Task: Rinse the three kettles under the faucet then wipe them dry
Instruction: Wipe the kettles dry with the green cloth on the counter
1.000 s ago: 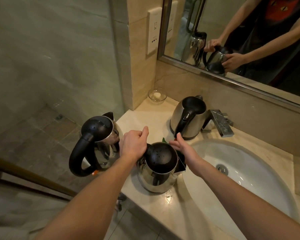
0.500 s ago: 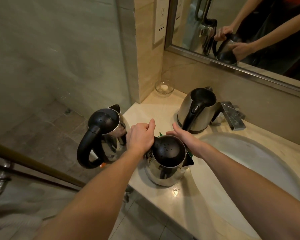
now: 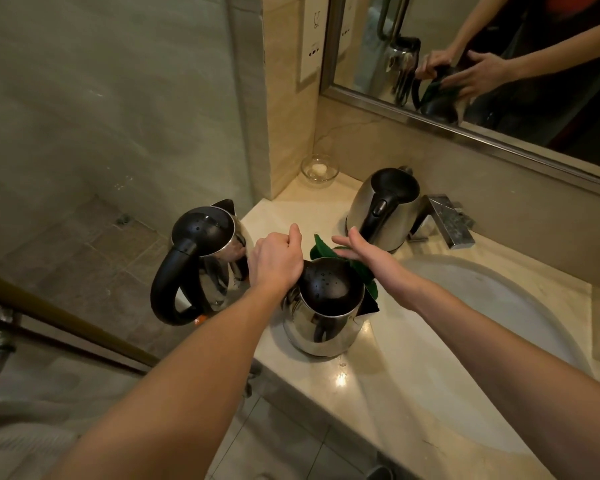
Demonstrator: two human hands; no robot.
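Note:
Three steel kettles with black lids stand on the beige counter point(image 3: 329, 382). The middle kettle point(image 3: 326, 327) is nearest me. My left hand point(image 3: 277, 261) is fisted at its rear left side, over its handle, which is hidden. My right hand point(image 3: 364, 258) lies with flat fingers on a green cloth point(image 3: 321, 249), pressing it against the kettle's far right side. The left kettle point(image 3: 205, 237), with a big black loop handle, sits at the counter's left edge. The far kettle point(image 3: 385, 199) stands beside the faucet point(image 3: 447, 220).
An oval white sink basin point(image 3: 499, 306) lies to the right of the kettles. A small glass dish point(image 3: 319, 169) sits in the back corner. A mirror point(image 3: 482, 46) hangs above, and a glass shower wall point(image 3: 118, 98) rises on the left. The counter drops off at its front and left edges.
My right hand has spread flatter over the cloth, and more green cloth shows behind the middle kettle. My left fist stays on the handle. The kettles have not moved.

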